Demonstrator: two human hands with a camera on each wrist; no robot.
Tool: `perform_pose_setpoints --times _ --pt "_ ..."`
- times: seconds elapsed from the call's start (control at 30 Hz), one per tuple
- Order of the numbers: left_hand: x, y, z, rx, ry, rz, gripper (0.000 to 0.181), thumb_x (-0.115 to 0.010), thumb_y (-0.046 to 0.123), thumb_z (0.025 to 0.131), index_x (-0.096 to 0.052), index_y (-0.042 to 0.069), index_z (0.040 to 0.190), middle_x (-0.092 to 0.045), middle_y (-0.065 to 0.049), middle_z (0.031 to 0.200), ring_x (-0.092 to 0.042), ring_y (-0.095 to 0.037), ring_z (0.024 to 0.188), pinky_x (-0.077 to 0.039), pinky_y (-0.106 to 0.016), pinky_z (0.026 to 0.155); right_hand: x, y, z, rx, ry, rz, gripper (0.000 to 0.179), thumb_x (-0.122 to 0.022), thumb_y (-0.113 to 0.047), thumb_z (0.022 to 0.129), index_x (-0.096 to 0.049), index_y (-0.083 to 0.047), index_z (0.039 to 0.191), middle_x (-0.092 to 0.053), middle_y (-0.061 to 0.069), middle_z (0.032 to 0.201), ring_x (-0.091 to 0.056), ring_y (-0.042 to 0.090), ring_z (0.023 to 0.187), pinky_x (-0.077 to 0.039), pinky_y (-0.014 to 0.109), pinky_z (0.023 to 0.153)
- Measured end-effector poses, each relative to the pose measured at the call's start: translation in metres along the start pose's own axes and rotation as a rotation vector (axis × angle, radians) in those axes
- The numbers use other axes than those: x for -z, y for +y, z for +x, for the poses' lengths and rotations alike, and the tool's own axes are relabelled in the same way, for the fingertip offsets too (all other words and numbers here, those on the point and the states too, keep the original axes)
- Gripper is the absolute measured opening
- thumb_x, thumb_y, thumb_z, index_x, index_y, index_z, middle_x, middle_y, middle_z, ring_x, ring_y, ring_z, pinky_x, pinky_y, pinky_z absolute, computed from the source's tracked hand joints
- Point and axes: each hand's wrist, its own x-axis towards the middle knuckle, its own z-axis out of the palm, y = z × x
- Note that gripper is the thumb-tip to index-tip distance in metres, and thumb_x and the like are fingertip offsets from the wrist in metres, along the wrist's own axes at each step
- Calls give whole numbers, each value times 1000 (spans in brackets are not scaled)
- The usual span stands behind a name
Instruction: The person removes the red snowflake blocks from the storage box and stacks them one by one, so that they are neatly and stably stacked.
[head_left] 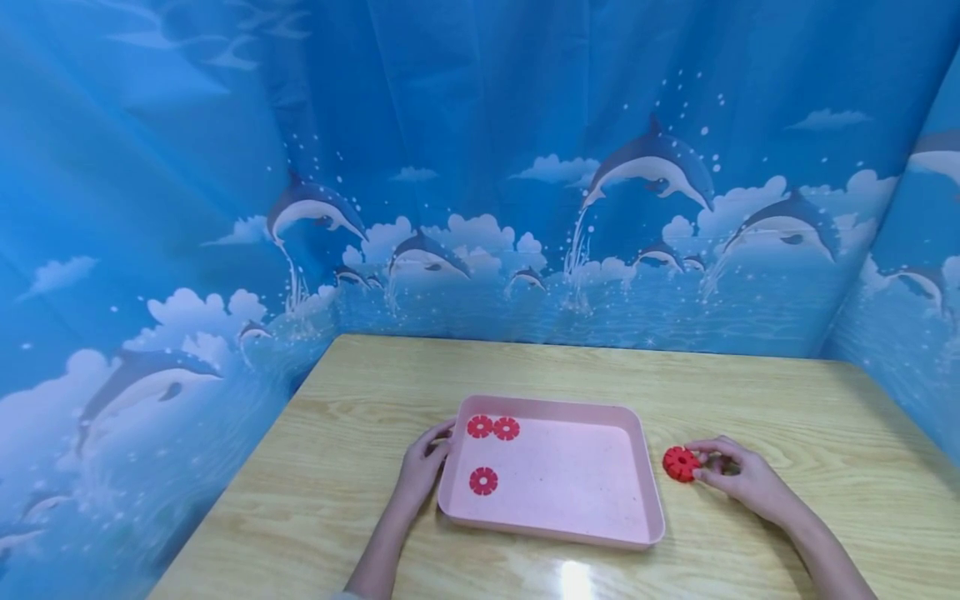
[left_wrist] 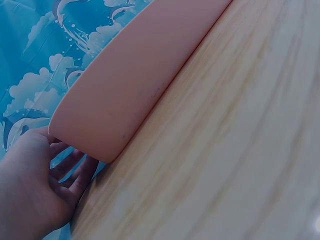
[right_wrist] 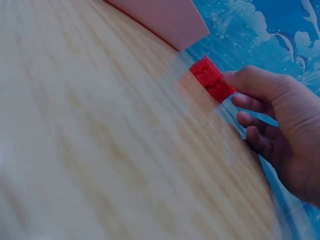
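A shallow pink tray (head_left: 562,475) lies on the table. My left hand (head_left: 422,471) touches the outside of its left wall, fingers loosely bent; in the left wrist view, this hand (left_wrist: 45,185) is at the tray's corner and its fingertips are partly behind the wall. To the right of the tray, my right hand (head_left: 746,479) pinches a stack of red notched plastic discs (head_left: 681,464) between thumb and fingers. The right wrist view shows several layers in the stack (right_wrist: 212,79), while the other fingers of the right hand (right_wrist: 285,125) are loosely curled.
Three single red notched discs lie flat in the tray: two side by side (head_left: 480,427) at the back left, one (head_left: 483,481) nearer the front left. Under everything is a wood-grain table (head_left: 360,400). A blue dolphin-print curtain (head_left: 480,167) hangs behind and beside it.
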Motion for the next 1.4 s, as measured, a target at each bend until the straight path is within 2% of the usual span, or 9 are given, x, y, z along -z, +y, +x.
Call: perform_pose_setpoints --times 0.23,0.4,0.57,0.67,0.8,1.0,1.23,1.3,1.4 --pt "1 0 0 14 -2 25 36 -54 12 91 -54 -1 124 -54 -21 114 -57 -30 96 -51 -34 79 1 -5 -1 -17 19 16 37 -68 -17 83 -60 -1 115 -55 5 86 -48 11 67 -44 26 43" --pt "-1 -3 2 30 -6 16 35 -54 12 91 -55 1 125 -54 -19 114 -57 -29 96 -51 -32 79 4 -17 -1 -44 57 16 34 -64 -18 86 -59 -2 115 -56 7 90 -50 11 70 -45 27 44" --pt "0 -5 1 13 -3 10 35 -54 11 91 -55 -1 123 -55 -20 112 -57 -30 94 -51 -33 78 3 -47 4 -15 114 -60 29 -64 -18 87 -63 -4 112 -58 7 94 -52 7 76 -46 25 52" --pt "0 -5 1 5 1 16 35 -54 11 90 -56 -1 123 -55 -20 112 -57 -30 95 -51 -33 78 -3 -71 8 21 105 -45 26 -66 -16 85 -64 -4 108 -59 10 95 -53 8 75 -46 25 53" --pt "0 -5 1 6 -2 20 35 -54 11 90 -56 0 123 -55 -20 113 -57 -30 95 -51 -32 79 -18 -99 13 64 72 -5 23 -67 -14 84 -65 -4 104 -59 8 92 -53 9 73 -47 26 50" --pt "0 -6 1 -4 0 12 35 -54 10 90 -56 -1 123 -55 -20 112 -57 -30 95 -51 -34 79 -48 -133 28 125 30 -9 18 -69 -11 81 -66 -6 98 -58 -1 87 -51 11 72 -47 25 53" --pt "0 -6 3 23 -1 -2 35 -54 11 90 -56 1 124 -55 -19 113 -56 -30 98 -51 -33 81 -90 -161 45 140 -84 -18 19 -71 -16 79 -67 -10 97 -58 3 88 -52 11 70 -46 23 52" --pt "0 -1 1 25 -10 -11 35 -54 11 91 -55 0 124 -54 -20 113 -56 -32 99 -50 -34 81 -103 -168 49 144 -116 -27 20 -71 -19 79 -67 -10 97 -58 1 88 -51 10 70 -45 23 51" --pt "0 -1 1 19 -13 -11 36 -54 12 91 -54 0 124 -54 -20 113 -56 -31 99 -51 -34 81 -122 -177 55 154 -152 -38 20 -72 -18 78 -67 -10 96 -56 -2 87 -51 11 69 -45 24 52"
